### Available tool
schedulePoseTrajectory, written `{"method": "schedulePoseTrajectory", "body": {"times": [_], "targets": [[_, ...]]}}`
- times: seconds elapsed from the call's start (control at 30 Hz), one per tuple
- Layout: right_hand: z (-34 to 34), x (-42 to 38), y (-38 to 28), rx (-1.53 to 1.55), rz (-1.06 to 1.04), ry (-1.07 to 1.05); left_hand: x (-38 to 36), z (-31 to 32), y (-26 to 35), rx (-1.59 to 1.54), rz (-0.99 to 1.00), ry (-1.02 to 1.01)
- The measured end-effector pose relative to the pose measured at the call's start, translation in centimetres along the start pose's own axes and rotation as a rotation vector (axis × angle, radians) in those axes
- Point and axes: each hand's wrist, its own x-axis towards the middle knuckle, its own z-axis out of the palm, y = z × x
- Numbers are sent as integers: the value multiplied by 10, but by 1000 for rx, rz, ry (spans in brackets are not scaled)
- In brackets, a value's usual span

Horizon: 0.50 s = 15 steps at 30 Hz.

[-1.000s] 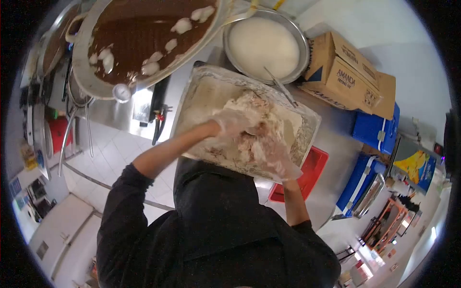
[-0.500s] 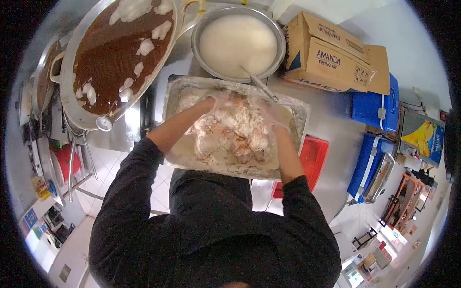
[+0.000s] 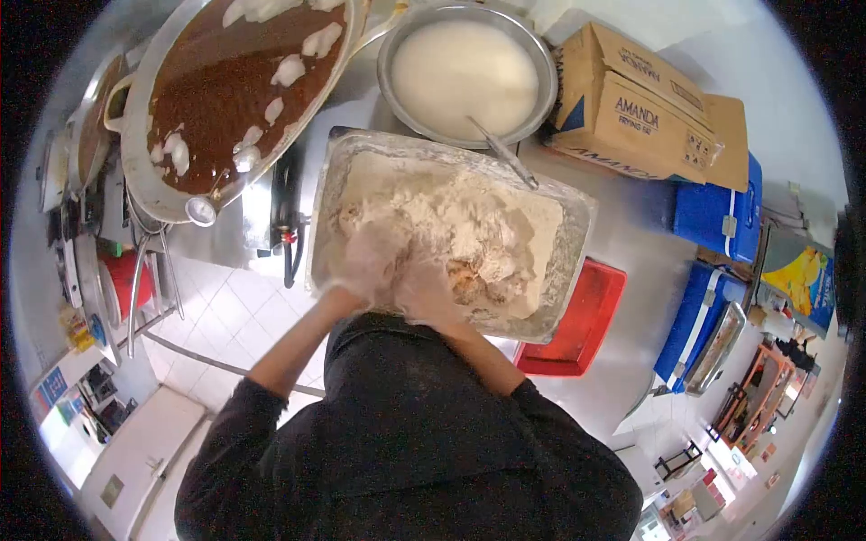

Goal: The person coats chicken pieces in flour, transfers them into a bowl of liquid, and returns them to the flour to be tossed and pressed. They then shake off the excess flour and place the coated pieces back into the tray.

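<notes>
inside the tray (image 3: 574,248), hands (image 3: 372,255) (image 3: 427,290) (blurred) moved closer together.

Out to the right of the fingers (image 3: 372,248), a steel counter (image 3: 636,243) is seen, and behind it the room is closed off by a pale wall (image 3: 762,68). Left of the fingers, the floor (image 3: 239,302) is laid with white tiles, crossed by a dark curved rail (image 3: 194,354); farther left, a white panel (image 3: 135,442) is fitted with a handle. Far right, an orange-framed shelf (image 3: 756,383) is glimpsed, and the low corner is washed by bright light (image 3: 732,460).
</notes>
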Motion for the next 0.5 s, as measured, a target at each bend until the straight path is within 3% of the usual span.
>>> {"method": "schedulePoseTrajectory", "body": {"times": [0.03, 0.1, 0.13, 0.23, 0.27, 0.33, 0.4, 0.47, 0.5], "targets": [[-3, -3, 0, 96, -67, -42, -20, -4, 2, -92, 12, 136], [-81, -21, 26, 130, -289, 188, -45, 17, -10, -292, -101, 531], [-109, -27, 46, 109, -354, 357, -44, 19, -23, -541, -225, 455], [-158, -16, 105, -477, 230, 125, -14, 25, -64, -1243, -549, -46], [-130, 4, 179, -276, 327, 28, -17, -15, -12, -1407, -597, -110], [-120, 15, 208, -65, 490, -37, -13, -54, 46, -1744, -686, -240], [-122, 29, 168, -35, 620, 42, 10, -47, 42, -1785, -674, -335], [-40, 33, 196, 881, 448, 196, 42, -22, 19, -1645, -632, -445], [-31, 33, 194, 1070, 411, 217, 56, -11, 9, -1554, -605, -498]]}}
